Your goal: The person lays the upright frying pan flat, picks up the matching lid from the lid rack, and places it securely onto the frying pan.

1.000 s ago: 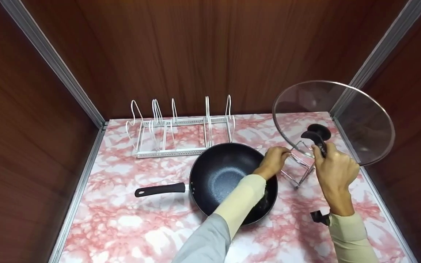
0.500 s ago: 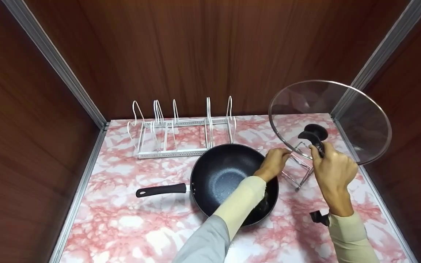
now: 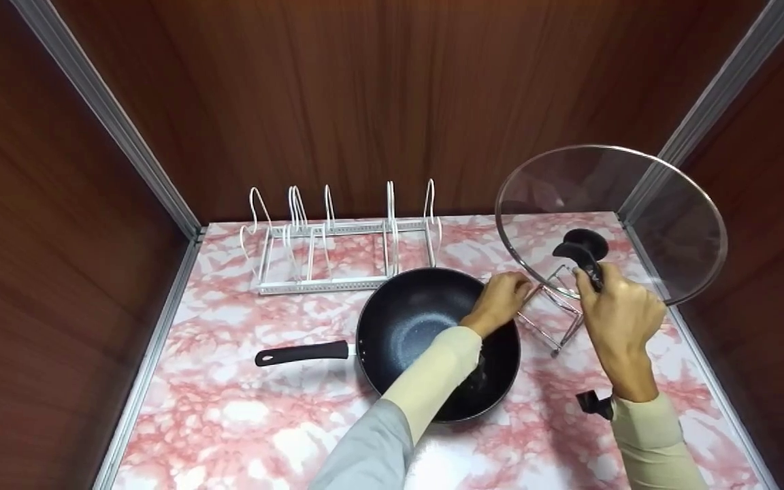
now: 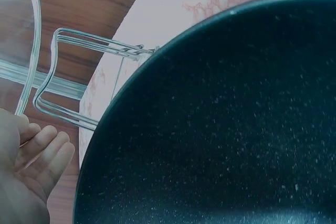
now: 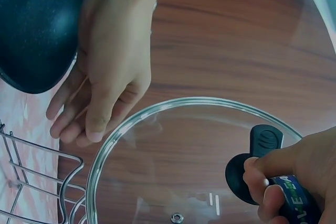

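Observation:
A clear glass lid with a metal rim hangs tilted above the right side of the table. My right hand grips its black handle. A chrome wire stand stands beneath the lid, partly seen through the glass. My left hand is over the right rim of a black wok, beside the stand. Its fingers are loosely bent and hold nothing. In the right wrist view the left hand is close to the lid's rim; whether they touch, I cannot tell.
A white wire rack with upright loops stands at the back left. The wok's black handle points left. Brown wood-grain panels enclose the back and sides of the marbled table. A black wrist camera shows at my right wrist.
My left hand has let go of the wire stand and drawn back slightly to the left. The right hand and lid have barely moved.

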A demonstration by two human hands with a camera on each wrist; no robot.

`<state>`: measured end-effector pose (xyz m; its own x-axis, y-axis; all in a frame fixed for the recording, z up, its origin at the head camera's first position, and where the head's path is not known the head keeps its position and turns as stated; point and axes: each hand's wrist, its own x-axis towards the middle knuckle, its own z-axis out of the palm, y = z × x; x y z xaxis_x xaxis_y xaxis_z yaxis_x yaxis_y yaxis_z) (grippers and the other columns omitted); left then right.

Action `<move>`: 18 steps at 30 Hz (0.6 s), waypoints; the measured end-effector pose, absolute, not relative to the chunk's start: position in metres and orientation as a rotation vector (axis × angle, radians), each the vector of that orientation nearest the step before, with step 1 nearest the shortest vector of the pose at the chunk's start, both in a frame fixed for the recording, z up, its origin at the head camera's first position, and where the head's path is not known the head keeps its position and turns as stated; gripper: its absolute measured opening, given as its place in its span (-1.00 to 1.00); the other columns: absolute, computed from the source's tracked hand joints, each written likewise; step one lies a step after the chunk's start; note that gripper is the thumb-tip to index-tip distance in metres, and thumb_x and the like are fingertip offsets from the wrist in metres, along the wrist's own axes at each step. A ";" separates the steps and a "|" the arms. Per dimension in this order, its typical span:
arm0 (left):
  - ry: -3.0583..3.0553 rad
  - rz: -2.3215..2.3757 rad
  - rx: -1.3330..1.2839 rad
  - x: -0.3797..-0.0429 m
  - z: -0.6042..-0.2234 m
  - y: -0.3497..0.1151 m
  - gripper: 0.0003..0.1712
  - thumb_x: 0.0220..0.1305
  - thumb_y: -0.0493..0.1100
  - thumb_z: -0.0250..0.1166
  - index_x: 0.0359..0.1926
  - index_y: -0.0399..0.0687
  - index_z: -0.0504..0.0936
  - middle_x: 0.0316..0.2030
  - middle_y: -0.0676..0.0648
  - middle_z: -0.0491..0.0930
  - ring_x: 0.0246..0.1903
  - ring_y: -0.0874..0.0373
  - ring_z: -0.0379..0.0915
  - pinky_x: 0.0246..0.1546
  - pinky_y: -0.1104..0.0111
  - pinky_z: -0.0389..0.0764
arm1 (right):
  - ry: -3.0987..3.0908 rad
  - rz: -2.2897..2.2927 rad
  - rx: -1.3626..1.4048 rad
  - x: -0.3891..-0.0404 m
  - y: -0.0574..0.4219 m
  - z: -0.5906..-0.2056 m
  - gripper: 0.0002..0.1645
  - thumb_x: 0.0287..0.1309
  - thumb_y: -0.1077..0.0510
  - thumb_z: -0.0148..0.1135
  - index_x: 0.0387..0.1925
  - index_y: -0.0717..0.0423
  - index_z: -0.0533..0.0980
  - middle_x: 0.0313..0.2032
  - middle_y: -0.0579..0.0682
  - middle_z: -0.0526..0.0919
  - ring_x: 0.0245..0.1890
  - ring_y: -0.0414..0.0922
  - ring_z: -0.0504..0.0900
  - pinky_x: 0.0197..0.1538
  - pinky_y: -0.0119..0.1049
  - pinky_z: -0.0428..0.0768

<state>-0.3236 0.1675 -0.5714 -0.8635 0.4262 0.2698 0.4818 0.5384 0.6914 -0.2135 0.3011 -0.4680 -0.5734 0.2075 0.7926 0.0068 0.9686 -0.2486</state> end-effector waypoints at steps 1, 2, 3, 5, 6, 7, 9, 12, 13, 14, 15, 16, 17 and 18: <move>-2.688 -1.247 -0.799 -0.324 -0.571 0.166 -0.79 0.56 -0.17 0.27 -0.04 -0.10 0.82 -0.14 0.01 0.83 -0.15 0.31 0.67 -0.03 0.59 0.61 | -2.167 0.272 -0.145 -0.213 0.301 -0.468 -0.63 0.19 -0.01 0.54 -0.33 0.24 0.67 -0.63 0.44 0.63 -0.66 0.53 0.55 -0.65 0.32 0.34; -2.688 -1.247 -0.801 -0.324 -0.571 0.164 -0.79 0.56 -0.16 0.27 -0.04 -0.09 0.82 -0.15 0.02 0.83 -0.16 0.32 0.67 -0.03 0.59 0.60 | -2.165 0.272 -0.140 -0.214 0.301 -0.468 -0.63 0.19 -0.02 0.54 -0.32 0.24 0.67 -0.63 0.44 0.63 -0.67 0.52 0.55 -0.65 0.32 0.33; -2.684 -1.250 -0.805 -0.324 -0.570 0.162 -0.79 0.56 -0.16 0.27 -0.04 -0.09 0.82 -0.16 0.02 0.82 -0.17 0.31 0.66 -0.04 0.58 0.60 | -2.163 0.273 -0.134 -0.214 0.301 -0.467 -0.62 0.19 -0.02 0.54 -0.32 0.24 0.67 -0.64 0.43 0.63 -0.68 0.52 0.54 -0.66 0.32 0.33; -2.681 -1.256 -0.808 -0.323 -0.569 0.158 -0.80 0.56 -0.15 0.27 -0.05 -0.06 0.82 -0.17 0.03 0.82 -0.20 0.33 0.63 -0.07 0.58 0.58 | -2.159 0.275 -0.127 -0.214 0.301 -0.467 -0.62 0.18 -0.03 0.55 -0.32 0.23 0.67 -0.64 0.42 0.62 -0.69 0.51 0.53 -0.67 0.30 0.31; -2.682 -1.257 -0.811 -0.323 -0.568 0.156 -0.79 0.56 -0.13 0.27 -0.05 -0.05 0.82 -0.18 0.03 0.81 -0.21 0.32 0.62 -0.08 0.58 0.58 | -2.161 0.274 -0.124 -0.213 0.302 -0.466 -0.61 0.19 -0.04 0.54 -0.32 0.23 0.67 -0.65 0.42 0.62 -0.69 0.50 0.53 -0.67 0.29 0.30; -2.685 -1.255 -0.809 -0.323 -0.567 0.153 -0.79 0.57 -0.11 0.27 -0.05 -0.03 0.81 -0.18 0.04 0.81 -0.21 0.33 0.61 -0.08 0.58 0.57 | -2.159 0.273 -0.124 -0.213 0.302 -0.466 -0.61 0.18 -0.04 0.55 -0.33 0.23 0.66 -0.66 0.41 0.61 -0.70 0.50 0.53 -0.68 0.28 0.30; -2.686 -1.249 -0.806 -0.322 -0.565 0.149 -0.79 0.57 -0.08 0.27 -0.06 0.00 0.81 -0.17 0.07 0.81 -0.20 0.34 0.62 -0.09 0.58 0.56 | -2.159 0.275 -0.128 -0.213 0.302 -0.466 -0.60 0.16 -0.03 0.56 -0.35 0.24 0.65 -0.67 0.41 0.60 -0.69 0.50 0.52 -0.67 0.28 0.29; -2.676 -1.243 -0.819 -0.321 -0.560 0.141 -0.80 0.56 -0.06 0.28 -0.05 0.01 0.81 -0.15 0.08 0.81 -0.18 0.33 0.65 -0.08 0.58 0.57 | -2.166 0.280 -0.134 -0.213 0.303 -0.465 -0.59 0.14 -0.04 0.56 -0.37 0.24 0.63 -0.69 0.40 0.59 -0.70 0.50 0.52 -0.67 0.28 0.30; -2.668 -1.241 -0.828 -0.321 -0.558 0.139 -0.80 0.56 -0.07 0.28 -0.05 0.01 0.80 -0.16 0.07 0.81 -0.18 0.32 0.65 -0.08 0.58 0.57 | -2.168 0.283 -0.135 -0.214 0.303 -0.465 -0.59 0.13 -0.04 0.57 -0.37 0.24 0.63 -0.69 0.40 0.58 -0.70 0.49 0.52 -0.67 0.29 0.31; -2.662 -1.238 -0.837 -0.321 -0.556 0.136 -0.80 0.56 -0.07 0.28 -0.05 0.01 0.80 -0.16 0.06 0.80 -0.19 0.32 0.65 -0.09 0.58 0.57 | -2.170 0.287 -0.137 -0.214 0.303 -0.465 -0.59 0.13 -0.04 0.57 -0.37 0.24 0.62 -0.70 0.39 0.58 -0.70 0.49 0.52 -0.66 0.29 0.31; -2.658 -1.235 -0.847 -0.321 -0.554 0.134 -0.80 0.56 -0.07 0.28 -0.05 0.00 0.80 -0.17 0.06 0.80 -0.19 0.32 0.65 -0.10 0.58 0.56 | -2.172 0.290 -0.136 -0.214 0.303 -0.465 -0.58 0.13 -0.04 0.57 -0.37 0.24 0.62 -0.70 0.39 0.58 -0.70 0.49 0.52 -0.66 0.29 0.32; -2.655 -1.227 -0.857 -0.321 -0.553 0.132 -0.79 0.57 -0.06 0.27 -0.05 0.01 0.80 -0.17 0.06 0.79 -0.20 0.32 0.64 -0.11 0.58 0.55 | -2.175 0.293 -0.134 -0.214 0.303 -0.465 -0.58 0.13 -0.04 0.57 -0.37 0.24 0.62 -0.70 0.39 0.58 -0.70 0.49 0.52 -0.66 0.29 0.32; -2.656 -1.216 -0.866 -0.321 -0.551 0.130 -0.79 0.57 -0.05 0.27 -0.05 0.02 0.80 -0.18 0.07 0.79 -0.21 0.33 0.63 -0.12 0.59 0.54 | -2.176 0.293 -0.133 -0.214 0.304 -0.465 -0.59 0.13 -0.03 0.57 -0.37 0.24 0.62 -0.70 0.39 0.58 -0.70 0.49 0.52 -0.66 0.29 0.32; -2.656 -1.209 -0.875 -0.320 -0.550 0.127 -0.78 0.58 -0.04 0.26 -0.05 0.01 0.80 -0.18 0.07 0.78 -0.22 0.33 0.63 -0.13 0.59 0.54 | -2.177 0.293 -0.131 -0.214 0.304 -0.465 -0.59 0.12 -0.03 0.57 -0.37 0.24 0.63 -0.70 0.39 0.58 -0.70 0.49 0.52 -0.66 0.29 0.32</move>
